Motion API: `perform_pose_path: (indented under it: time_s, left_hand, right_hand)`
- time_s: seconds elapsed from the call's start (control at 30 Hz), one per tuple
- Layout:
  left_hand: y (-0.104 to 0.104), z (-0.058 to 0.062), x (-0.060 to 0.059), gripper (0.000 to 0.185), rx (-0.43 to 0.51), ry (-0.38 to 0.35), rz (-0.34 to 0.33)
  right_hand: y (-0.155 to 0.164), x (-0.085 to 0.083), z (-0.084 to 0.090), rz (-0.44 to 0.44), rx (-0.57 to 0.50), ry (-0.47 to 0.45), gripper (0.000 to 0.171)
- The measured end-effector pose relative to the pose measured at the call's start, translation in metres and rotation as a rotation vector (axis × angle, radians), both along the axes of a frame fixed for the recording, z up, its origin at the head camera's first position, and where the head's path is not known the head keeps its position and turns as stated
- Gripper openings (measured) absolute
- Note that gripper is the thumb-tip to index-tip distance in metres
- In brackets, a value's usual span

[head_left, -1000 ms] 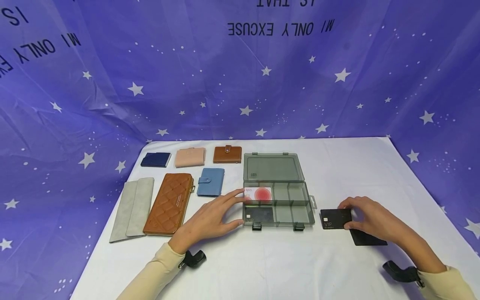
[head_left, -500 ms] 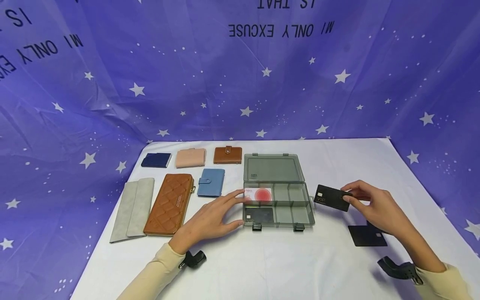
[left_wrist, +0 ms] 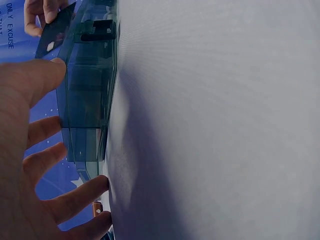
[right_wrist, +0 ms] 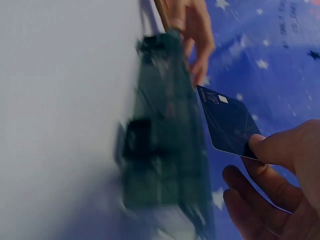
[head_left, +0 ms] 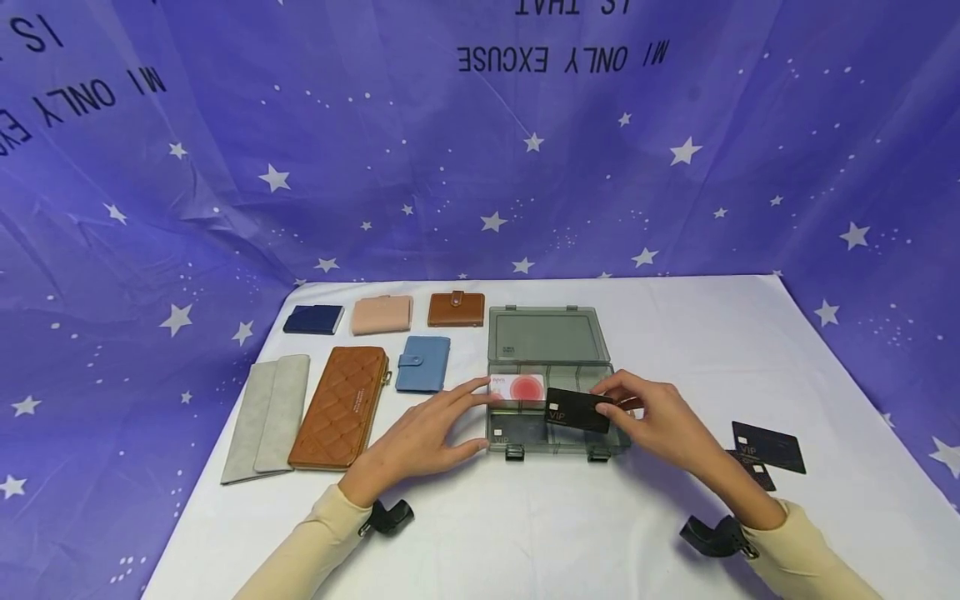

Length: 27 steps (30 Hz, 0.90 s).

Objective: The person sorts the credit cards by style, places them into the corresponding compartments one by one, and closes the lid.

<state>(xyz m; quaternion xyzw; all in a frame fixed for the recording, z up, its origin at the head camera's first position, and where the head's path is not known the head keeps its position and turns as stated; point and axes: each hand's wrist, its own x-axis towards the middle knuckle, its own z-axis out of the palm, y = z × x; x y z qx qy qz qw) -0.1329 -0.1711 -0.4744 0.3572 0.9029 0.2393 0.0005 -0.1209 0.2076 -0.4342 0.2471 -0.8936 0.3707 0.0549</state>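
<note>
Between thumb and fingers, my right hand [head_left: 656, 417] pinches a black VIP card [head_left: 576, 410] by its right end, tilted above the box's front compartments. The same card [right_wrist: 227, 120] shows its chip and lettering in the right wrist view. The translucent grey-green divided box [head_left: 588, 383] lies with its lid folded back. A white card with a red circle [head_left: 517, 388] lies in its back left compartment, a black card [head_left: 517, 428] in the front left one. My left hand [head_left: 420, 437] touches the box's left side with extended fingers; its fingertips [left_wrist: 59, 65] meet the wall in the left wrist view.
Two more dark cards lie on the right, one black VIP card [head_left: 768, 448] overlapping a patterned one [head_left: 753, 473]. Left of the box are a blue wallet [head_left: 422, 364], a quilted brown wallet [head_left: 341, 408], a grey wallet [head_left: 266, 419] and several small card holders, including a pink one [head_left: 382, 314].
My right hand has lifted the black VIP card off the table and carried it left over the box, uncovering two cards on the right. The left hand has stayed in place.
</note>
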Motion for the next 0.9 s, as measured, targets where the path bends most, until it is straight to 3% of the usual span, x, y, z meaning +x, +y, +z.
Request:
perform_pose_path:
  time_s: [0.27,0.6,0.9]
  left_hand:
    - [-0.001,-0.002,0.000,0.060,-0.004,0.003,0.009]
    - [0.000,-0.002,0.000,0.061,0.001,0.002,-0.001]
    - [0.000,-0.002,-0.001,0.062,-0.003,-0.006,0.003]
  right_hand:
    - [-0.036,-0.002,-0.019,0.054,0.073,-0.041,0.021]
    - [-0.053,-0.003,-0.035,0.022,0.179,0.063,0.019]
    - [-0.058,-0.001,-0.035,0.035,0.295,0.197,0.022]
